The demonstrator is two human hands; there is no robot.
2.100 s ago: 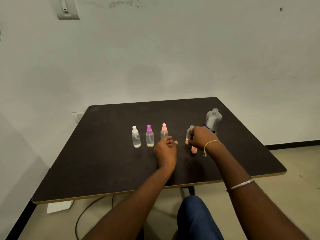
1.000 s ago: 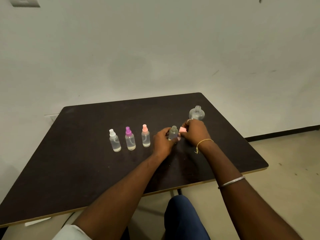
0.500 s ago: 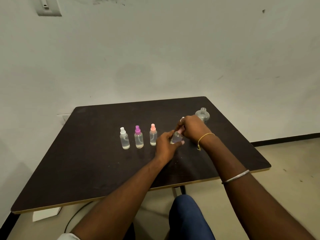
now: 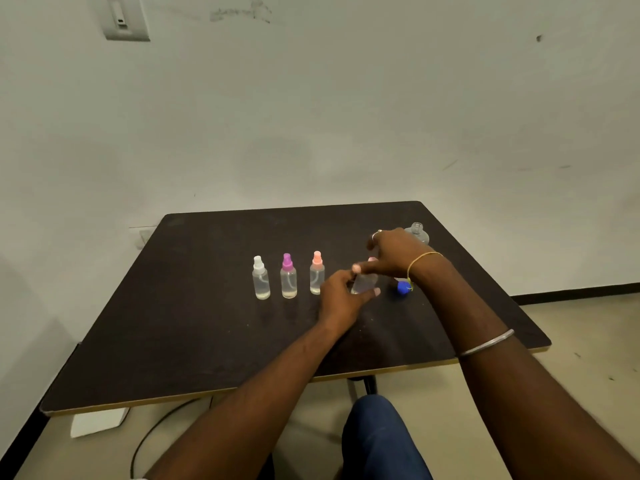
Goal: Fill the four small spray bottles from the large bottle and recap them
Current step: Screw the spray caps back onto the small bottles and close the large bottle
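Three small spray bottles stand in a row on the dark table (image 4: 194, 327), each holding clear liquid: a white-capped one (image 4: 260, 279), a purple-capped one (image 4: 288, 278) and a pink-capped one (image 4: 316, 274). My left hand (image 4: 341, 296) grips the fourth small bottle (image 4: 363, 284), tilted, just right of the row. My right hand (image 4: 393, 255) sits over its top, with thumb and fingers pinching the pink spray cap, which is mostly hidden. The large clear bottle (image 4: 418, 232) stands uncapped behind my right hand. Its blue cap (image 4: 402, 287) lies on the table under my right wrist.
The table's far edge runs close to the white wall. Its front edge (image 4: 242, 393) is near my knee (image 4: 377, 438). A black cable and a white box lie on the floor under the left side. A switch plate is on the wall at top left.
My right hand lifted the pink cap from the table onto the fourth bottle. My left hand took hold of that bottle and tilted it. The blue cap has come into view.
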